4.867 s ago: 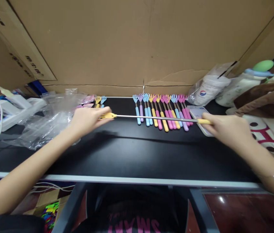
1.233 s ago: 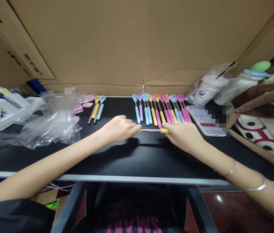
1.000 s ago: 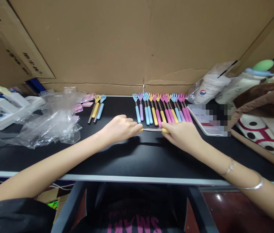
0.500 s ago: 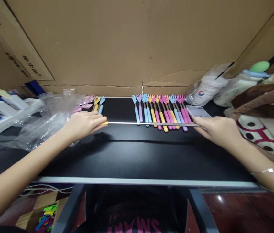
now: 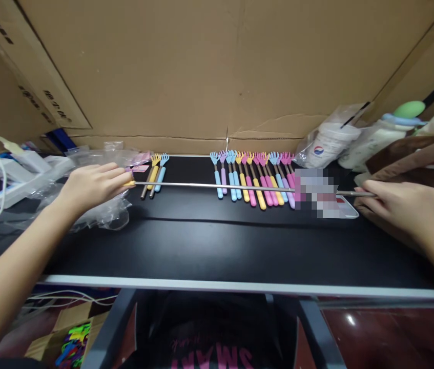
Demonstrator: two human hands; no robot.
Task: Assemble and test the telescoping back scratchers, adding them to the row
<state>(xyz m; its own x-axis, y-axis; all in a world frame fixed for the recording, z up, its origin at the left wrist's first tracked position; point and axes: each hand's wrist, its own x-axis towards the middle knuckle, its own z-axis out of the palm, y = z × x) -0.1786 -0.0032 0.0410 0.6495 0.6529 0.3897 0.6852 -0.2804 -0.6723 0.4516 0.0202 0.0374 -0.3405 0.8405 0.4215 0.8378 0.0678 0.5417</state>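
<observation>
My left hand (image 5: 93, 185) is closed around the yellow end of an extended metal back scratcher rod (image 5: 209, 185), and its fingers hide most of that end. My right hand (image 5: 403, 202) grips the rod's far end. The rod runs nearly level above the black table. Behind it, a row of back scratchers (image 5: 257, 188) in blue, purple, yellow and pink lies side by side, claws toward the back. Close to my left hand lie a yellow scratcher (image 5: 153, 174) and a blue scratcher (image 5: 160, 177), with bare metal rod sticking out below their coloured handles.
Crumpled clear plastic bags (image 5: 105, 210) and a white power strip (image 5: 24, 179) occupy the left. A lidded cup (image 5: 330, 143), a bottle (image 5: 378, 136) and a brown-and-white bag (image 5: 412, 154) crowd the right. A partly pixelated flat item (image 5: 349, 207) lies under the rod. Cardboard (image 5: 186, 77) walls the back.
My hands have moved apart, left hand leftward and right hand rightward, and the rod between them now shows longer. More of the two left scratchers is uncovered.
</observation>
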